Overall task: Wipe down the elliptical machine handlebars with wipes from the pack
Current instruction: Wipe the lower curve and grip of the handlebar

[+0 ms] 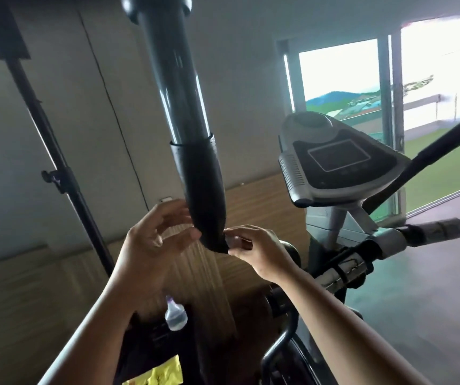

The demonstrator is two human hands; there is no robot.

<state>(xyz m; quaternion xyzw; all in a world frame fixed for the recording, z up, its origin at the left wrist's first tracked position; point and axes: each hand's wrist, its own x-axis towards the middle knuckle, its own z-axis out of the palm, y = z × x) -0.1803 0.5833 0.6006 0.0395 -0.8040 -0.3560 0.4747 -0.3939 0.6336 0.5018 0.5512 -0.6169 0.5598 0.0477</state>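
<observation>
The elliptical's left handlebar (178,87) runs down the middle of the view, a glossy dark tube ending in a black grip sleeve (203,190). My right hand (253,251) pinches the lower tip of that sleeve between thumb and fingers. My left hand (153,240) hovers just left of the sleeve's end, fingers loosely curved and holding nothing. No wipe shows in either hand. A yellow pack (159,373) lies at the bottom edge, partly cut off.
The console (342,159) stands to the right, with a short fixed handle (434,227) and the right handlebar (445,140) beyond it. A small clear bottle (176,315) sits below my hands. A black stand pole (56,162) rises at the left. An open glass door is at far right.
</observation>
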